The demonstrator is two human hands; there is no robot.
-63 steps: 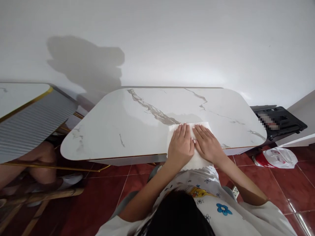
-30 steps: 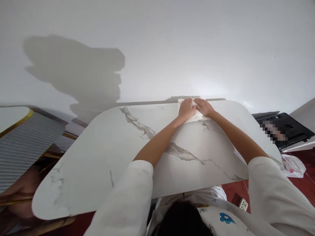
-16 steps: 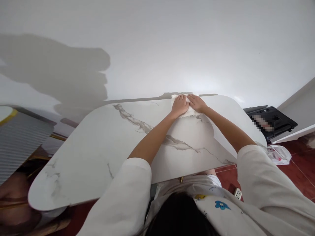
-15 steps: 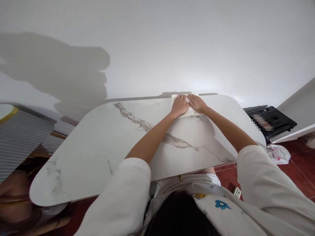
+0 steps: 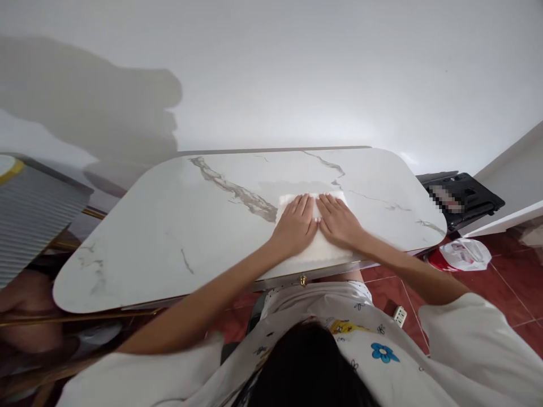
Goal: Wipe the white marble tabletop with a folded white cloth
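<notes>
A thin white cloth point(image 5: 326, 249) lies spread on the white marble-patterned tabletop point(image 5: 148, 237), close to its front edge. Pressed flat on the cloth's left half is my left hand point(image 5: 296, 225), fingers stretched out and pointing away from me. Beside it my right hand point(image 5: 339, 221) also lies flat on the cloth, its fingers extended, the two thumbs nearly touching. Both hands cover much of the cloth. A small gold knob point(image 5: 302, 280) shows on the table's front, below the hands.
A white wall point(image 5: 271, 73) stands behind the table. At left is a grey ribbed cabinet point(image 5: 38, 209). To the right are a black case point(image 5: 475, 198), a plastic bag point(image 5: 464, 254) and a white power strip point(image 5: 399, 316) on the red tiled floor point(image 5: 513, 282).
Both hands have slid the cloth from the table's far edge by the wall toward me, near the front edge. My elbows are now more bent and spread.
</notes>
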